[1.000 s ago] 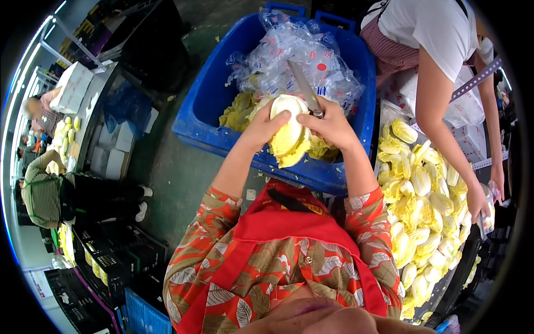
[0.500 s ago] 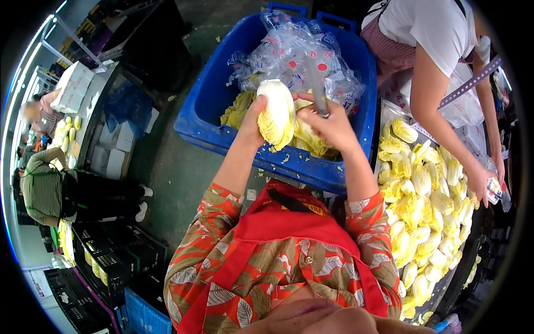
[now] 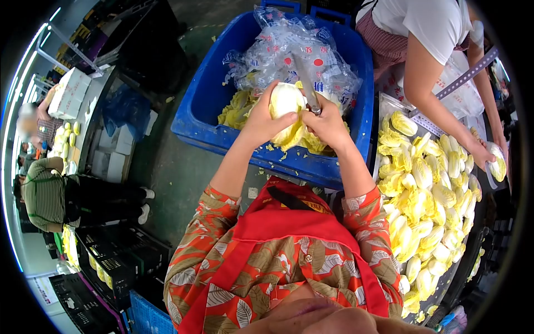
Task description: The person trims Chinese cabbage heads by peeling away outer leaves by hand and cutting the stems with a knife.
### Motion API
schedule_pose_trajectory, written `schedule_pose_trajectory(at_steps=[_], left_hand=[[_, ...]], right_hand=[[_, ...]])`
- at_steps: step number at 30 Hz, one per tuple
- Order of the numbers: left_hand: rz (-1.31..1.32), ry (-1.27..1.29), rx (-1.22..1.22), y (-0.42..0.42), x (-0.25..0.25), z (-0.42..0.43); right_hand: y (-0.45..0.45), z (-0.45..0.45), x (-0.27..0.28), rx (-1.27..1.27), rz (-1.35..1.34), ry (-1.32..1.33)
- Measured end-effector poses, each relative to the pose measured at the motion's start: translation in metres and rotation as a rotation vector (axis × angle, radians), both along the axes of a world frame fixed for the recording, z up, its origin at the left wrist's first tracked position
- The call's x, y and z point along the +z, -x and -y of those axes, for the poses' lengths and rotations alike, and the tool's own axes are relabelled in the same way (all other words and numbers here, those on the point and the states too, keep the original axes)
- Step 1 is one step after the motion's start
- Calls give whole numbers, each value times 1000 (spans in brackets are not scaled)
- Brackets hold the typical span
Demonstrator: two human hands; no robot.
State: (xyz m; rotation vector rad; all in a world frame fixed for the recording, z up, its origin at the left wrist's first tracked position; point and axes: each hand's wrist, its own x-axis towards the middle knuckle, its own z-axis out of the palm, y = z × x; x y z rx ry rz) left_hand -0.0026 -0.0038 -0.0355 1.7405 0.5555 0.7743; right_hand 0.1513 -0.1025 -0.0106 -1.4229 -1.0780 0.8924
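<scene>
My left hand (image 3: 267, 118) is wrapped round a napa cabbage (image 3: 287, 103), its white base up and its yellow leaves hanging toward me. In my right hand (image 3: 327, 123) is a knife (image 3: 306, 80), gripped by the handle, with the blade pointing up and away from me. The knife's lower blade and my right thumb are close against the right side of the cabbage; exact contact is hard to make out. Both hands are over the near part of a blue bin (image 3: 192, 119), which holds yellow leaf trimmings (image 3: 238, 109) and crumpled printed plastic bags (image 3: 286, 47).
On my right, a heap of napa cabbages (image 3: 423, 183) covers a table. Behind it, a co-worker (image 3: 428, 33) in a white shirt holds a cabbage (image 3: 494, 161). Black crates (image 3: 125, 250) and another person (image 3: 47, 192) are at left, near a worktable with a white box (image 3: 72, 92).
The cabbage has turned in my left hand, and my left thumb now lies across its front. My knife hand has come in against it. The co-worker's cabbage has moved up into clearer view.
</scene>
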Motion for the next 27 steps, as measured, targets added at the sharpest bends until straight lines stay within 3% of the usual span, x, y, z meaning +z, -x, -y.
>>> schedule_pose_trajectory(at_steps=[1,2,4,5,7,8,9,11,12,15,17,19,21,24,26,27], left_hand=[[30,83,-39,1,-1,-3],[30,83,-40,6,-1,-6],[290,828,-458,21,0,-11],[291,827,-451,22,4,-10],[530,958,-678,22,14,-6],[568,934,-624,18,-3,-8],[571,932,-623,10,0,-4],[676,827,-259,-3,9,3],[675,801,-295,-2,9,1],[561,756,-346,-12,-1,-1],[546,771,-361,-16,-14,-3],[346,226,21,-15,2,2],[328,331,-49,-11,-2,2],[331,418,-29,-12,-6,2],[565,787,-118,-9,-5,1],[565,789,-117,-8,-7,0]], right_hand=[[-3,-1,-1,2,162,-80],[-9,0,0,1,162,-81],[-23,5,10,29,418,-97],[-29,8,25,34,346,193],[-42,4,22,-54,450,183],[-48,1,3,-133,531,-8],[-47,-2,-8,-130,533,-9],[-43,-7,-18,-129,305,-137],[-25,2,5,-44,-82,18],[9,2,0,73,-383,67],[10,3,3,25,-325,72],[8,3,2,-27,-264,78],[6,-1,-3,-134,110,-313],[0,7,3,-88,125,-166],[-7,12,9,-52,116,-76],[-11,12,9,-99,21,-35]])
